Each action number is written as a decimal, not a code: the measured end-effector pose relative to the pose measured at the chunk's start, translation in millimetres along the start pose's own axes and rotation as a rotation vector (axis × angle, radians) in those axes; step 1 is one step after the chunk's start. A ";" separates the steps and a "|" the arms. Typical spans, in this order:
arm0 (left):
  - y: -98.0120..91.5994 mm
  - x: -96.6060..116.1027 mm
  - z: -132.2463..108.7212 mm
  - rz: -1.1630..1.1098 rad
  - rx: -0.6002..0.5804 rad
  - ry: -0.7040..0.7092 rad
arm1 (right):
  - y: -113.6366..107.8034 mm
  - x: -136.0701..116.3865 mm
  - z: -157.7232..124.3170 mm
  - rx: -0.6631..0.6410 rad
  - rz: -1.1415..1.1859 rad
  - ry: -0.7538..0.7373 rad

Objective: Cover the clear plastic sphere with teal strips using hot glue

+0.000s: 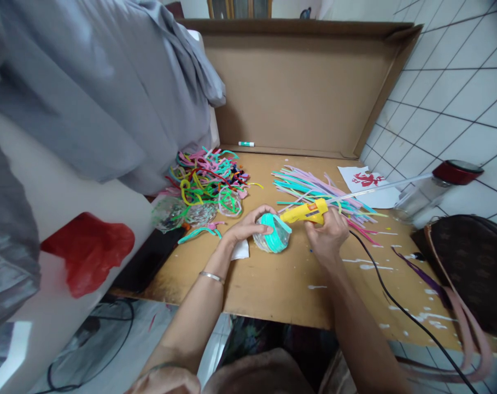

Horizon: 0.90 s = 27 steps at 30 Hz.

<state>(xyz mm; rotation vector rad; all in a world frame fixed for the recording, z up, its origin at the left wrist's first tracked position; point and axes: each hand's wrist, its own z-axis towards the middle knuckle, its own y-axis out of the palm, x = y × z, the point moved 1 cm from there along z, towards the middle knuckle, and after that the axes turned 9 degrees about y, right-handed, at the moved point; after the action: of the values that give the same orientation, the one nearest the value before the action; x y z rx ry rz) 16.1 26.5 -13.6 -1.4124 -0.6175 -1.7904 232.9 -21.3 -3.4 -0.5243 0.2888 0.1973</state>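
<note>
From the head camera, looking down at the brown cardboard table top [273,290]:

The left hand [248,224] is curled over a small clear ball [268,241] in the middle of the table. Its fingers are bent round the top and left side of the ball and hold it down. A teal fuzzy strip [278,232] is wrapped round the ball.

The right hand [328,238] is closed tight round the handle of a yellow glue gun [305,212]. The tip of the gun points left and sits right at the strip on the ball. A black cord [396,301] runs from the gun to the near right.

It looks like the gluing part: the strip is being stuck onto the ball. I think the next bit needs a small dot of glue, and fingers kept off the hot tip. The ball must not roll.

A white tissue [240,250] lies just under the left hand. To the far left is a tangled heap of fuzzy sticks [207,178]. To the far right of the ball lie straight fuzzy sticks [314,189]. Further right are a white paper [367,180] with a red picture, a jar [437,186] with a red lid, and a brown bag [469,257]. A grey cloth [88,82] hangs on the left, with a red bag [88,251] below it.
</note>
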 end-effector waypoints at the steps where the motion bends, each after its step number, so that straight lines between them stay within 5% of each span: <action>1: 0.0 0.1 -0.1 -0.004 0.002 0.000 | 0.0 0.3 -0.1 -0.001 -0.003 0.001; 27: 0.0 1.9 -0.4 -0.023 0.001 -0.009 | -0.9 1.2 0.2 -0.027 0.021 0.033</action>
<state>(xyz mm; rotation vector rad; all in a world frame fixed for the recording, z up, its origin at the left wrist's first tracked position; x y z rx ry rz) 15.7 25.7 -11.9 -1.4186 -0.6411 -1.8028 234.3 -21.8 -3.1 -0.5522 0.3244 0.2136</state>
